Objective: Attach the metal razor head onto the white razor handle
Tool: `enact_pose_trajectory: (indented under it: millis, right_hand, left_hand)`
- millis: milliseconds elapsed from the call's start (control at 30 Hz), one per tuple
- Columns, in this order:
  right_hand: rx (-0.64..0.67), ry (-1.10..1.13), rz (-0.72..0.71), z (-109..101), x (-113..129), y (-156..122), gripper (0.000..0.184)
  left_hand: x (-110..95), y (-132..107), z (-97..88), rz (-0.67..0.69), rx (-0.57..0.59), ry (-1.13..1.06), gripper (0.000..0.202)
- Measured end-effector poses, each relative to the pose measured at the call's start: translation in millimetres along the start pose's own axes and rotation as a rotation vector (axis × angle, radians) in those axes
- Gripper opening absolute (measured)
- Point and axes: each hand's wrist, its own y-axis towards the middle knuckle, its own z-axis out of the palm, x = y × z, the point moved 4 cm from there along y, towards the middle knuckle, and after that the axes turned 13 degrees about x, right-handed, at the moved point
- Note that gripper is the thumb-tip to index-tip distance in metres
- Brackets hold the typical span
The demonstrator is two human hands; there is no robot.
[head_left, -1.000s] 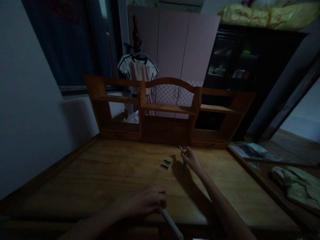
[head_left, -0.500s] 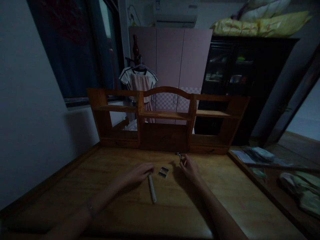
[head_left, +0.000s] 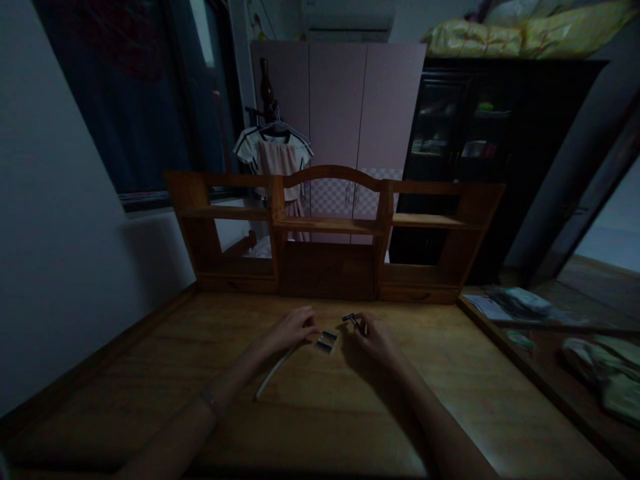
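My left hand (head_left: 297, 325) is closed, thumb and fingers pinched, on one end of a long, thin pale strip (head_left: 274, 375). The strip slants toward me and to the left, edge-on and slightly curved; its exact kind is unclear. My right hand (head_left: 374, 337) holds a small dark metallic T-shaped razor (head_left: 356, 324) by its handle, the head pointing up and left. On the table between the hands lies a small rectangular case (head_left: 327, 341) with dark bars along two sides. My left fingertips are close to its left edge.
The wooden tabletop (head_left: 310, 427) ends at a wooden shelf unit (head_left: 327, 227) along the back. Beyond the raised right edge lie papers (head_left: 483, 307) and folded cloth (head_left: 593, 373). A white wall (head_left: 75, 267) borders the left side. The light is dim.
The strip has swung from pointing down and slightly right to down and left, turning edge-on. My left hand has moved slightly up and right. The razor has tilted further left.
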Motion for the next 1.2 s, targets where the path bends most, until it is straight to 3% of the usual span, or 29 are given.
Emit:
enact_pose_trajectory:
  millis: [133,200,333,500,600,700,767,933,1033,1200]
  right_hand:
    - [0.019,-0.022,-0.023,-1.5,-3.9,1.5,0.028]
    - [0.016,-0.039,-0.010,-2.7,-5.9,2.5,0.029]
    - [0.012,-0.074,0.007,-1.8,-5.5,4.2,0.029]
    - [0.026,-0.074,0.012,2.6,-1.4,4.7,0.032]
    - [0.033,-0.080,-0.028,3.5,2.2,4.9,0.032]
    - [0.008,-0.081,-0.083,6.4,6.0,6.0,0.029]
    - [-0.018,-0.077,-0.133,11.5,9.7,7.1,0.027]
    - [-0.008,-0.055,-0.240,27.5,22.9,8.1,0.025]
    - [0.010,-0.037,-0.263,28.7,29.6,5.8,0.024]
    - [0.025,-0.021,-0.257,22.9,34.3,1.4,0.023]
  left_hand:
    - [-6.3,17.7,11.9,0.138,0.058,-0.102,0.050]
    - [-2.7,18.4,17.0,0.144,0.070,-0.077,0.061]
    - [3.5,11.2,20.4,0.103,0.058,-0.020,0.056]
    - [-14.5,5.4,19.2,0.051,-0.019,0.048,0.056]
    - [-24.3,7.5,13.3,0.038,-0.173,-0.060,0.047]
    - [-13.6,10.8,7.5,-0.057,-0.438,-0.422,0.038]
    - [-0.5,14.4,12.2,-0.112,-0.514,-0.721,0.038]
    - [10.6,21.9,34.0,-0.118,-0.317,-1.268,0.042]
    - [3.1,20.4,36.3,-0.085,-0.239,-1.342,0.040]
    - [-4.6,18.1,33.8,-0.054,-0.240,-1.320,0.036]
